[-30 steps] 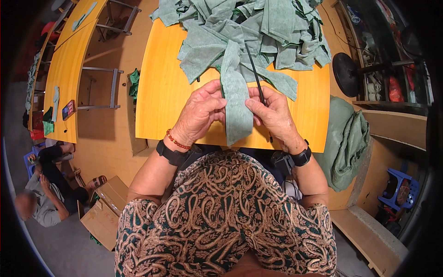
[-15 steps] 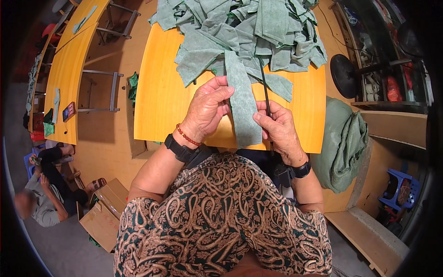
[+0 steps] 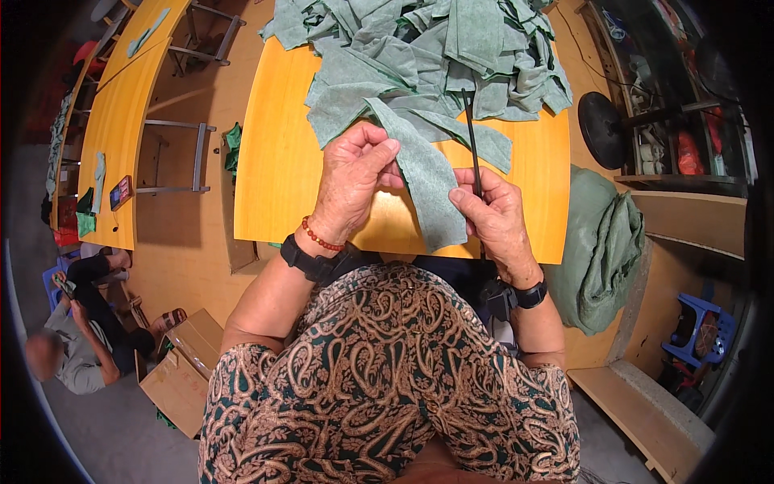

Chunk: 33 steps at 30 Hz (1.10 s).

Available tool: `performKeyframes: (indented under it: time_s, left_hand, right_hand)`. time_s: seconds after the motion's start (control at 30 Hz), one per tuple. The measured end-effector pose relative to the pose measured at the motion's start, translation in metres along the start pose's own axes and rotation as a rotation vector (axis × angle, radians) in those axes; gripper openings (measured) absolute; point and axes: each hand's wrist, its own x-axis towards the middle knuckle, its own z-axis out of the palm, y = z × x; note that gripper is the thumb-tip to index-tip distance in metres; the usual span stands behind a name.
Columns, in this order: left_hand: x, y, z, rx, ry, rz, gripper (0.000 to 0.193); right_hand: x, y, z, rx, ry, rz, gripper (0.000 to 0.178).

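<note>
The green fabric strip (image 3: 423,181) lies over the near part of the yellow table (image 3: 278,161), running from the heap of green fabric pieces (image 3: 435,56) at the far side down to the person's lap edge, held up between both hands. The left hand (image 3: 351,181) has its fingers curled and pressed together, thumb against forefinger, pinching the strip's upper left edge. The right hand (image 3: 496,218) closes thumb and fingers on the strip's lower right edge and also grips a thin black rod (image 3: 472,145), which stands nearly upright and reaches into the heap; whether its tip is inside the cloth cannot be told. To do this well, I judge, the strip should be kept taut between the two pinches, and the rod kept in line with the strip's length so the cloth does not bunch. Further out, a green bundle (image 3: 601,242) hangs at the table's right end, and a cardboard box (image 3: 181,375) sits on the floor at left, near a seated person (image 3: 81,347).
</note>
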Motion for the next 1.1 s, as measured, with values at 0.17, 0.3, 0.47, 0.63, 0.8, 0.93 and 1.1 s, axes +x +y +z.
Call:
performKeyframes:
  time_s: [0.17,0.3,0.47,0.63,0.8,0.93,1.1]
  left_hand:
    - [-0.004,0.004,0.005,-0.086,-0.01,0.043,0.006]
    - [-0.006,0.004,-0.001,-0.136,0.037,0.017,0.005]
    - [-0.006,0.0,-0.011,-0.179,0.08,-0.037,0.006]
    - [-0.007,-0.007,-0.028,-0.15,0.194,-0.065,0.006]
    - [-0.01,-0.007,-0.036,-0.156,0.25,-0.083,0.005]
    - [-0.009,-0.012,-0.051,-0.107,0.297,-0.061,0.004]
    - [-0.012,-0.009,-0.056,-0.103,0.226,-0.065,0.006]
  right_hand:
    - [0.004,-0.001,0.001,0.047,-0.008,0.0,0.024]
    - [0.007,-0.006,0.004,0.019,-0.017,-0.036,0.024]
    - [0.018,-0.001,0.001,-0.136,0.035,-0.089,0.021]
    - [0.021,0.009,0.002,-0.166,0.103,-0.201,0.021]
    - [0.015,0.021,0.017,-0.218,-0.015,-0.246,0.02]
    - [0.011,0.031,0.028,-0.566,-0.133,-0.42,0.028]
    - [-0.001,0.036,0.032,-0.654,-0.141,-0.492,0.031]
